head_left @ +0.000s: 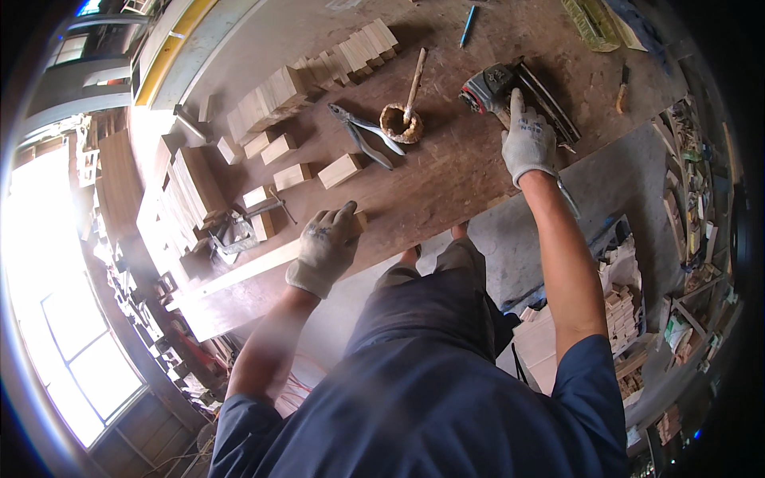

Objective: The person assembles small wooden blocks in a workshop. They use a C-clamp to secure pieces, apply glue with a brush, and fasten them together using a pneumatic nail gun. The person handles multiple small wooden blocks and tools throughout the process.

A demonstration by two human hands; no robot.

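Observation:
My left hand (322, 248), in a pale work glove, closes over a long, narrow strip of light wood (255, 265) near the workbench's front edge. The strip's end pokes out past my fingers. Farther right, my gloved right hand (529, 142) is closed at the handle of a grey and black nail gun (492, 86) with red parts, which lies on the bench. My index finger stretches out along the tool; the other fingers are partly hidden. Between the hands lie open pincers (364, 134) with grey handles and a round glue pot (396, 127) with a stick (416, 80) in it.
Wood blocks (267, 99) stand in rows at the left of the brown workbench (446, 175). A metal clamp (235, 233) sits beside a stack of boards (191, 187). A blue pen (468, 26) and an orange-handled tool (622, 88) lie farther back. Wood pieces (621, 307) fill a container at the lower right.

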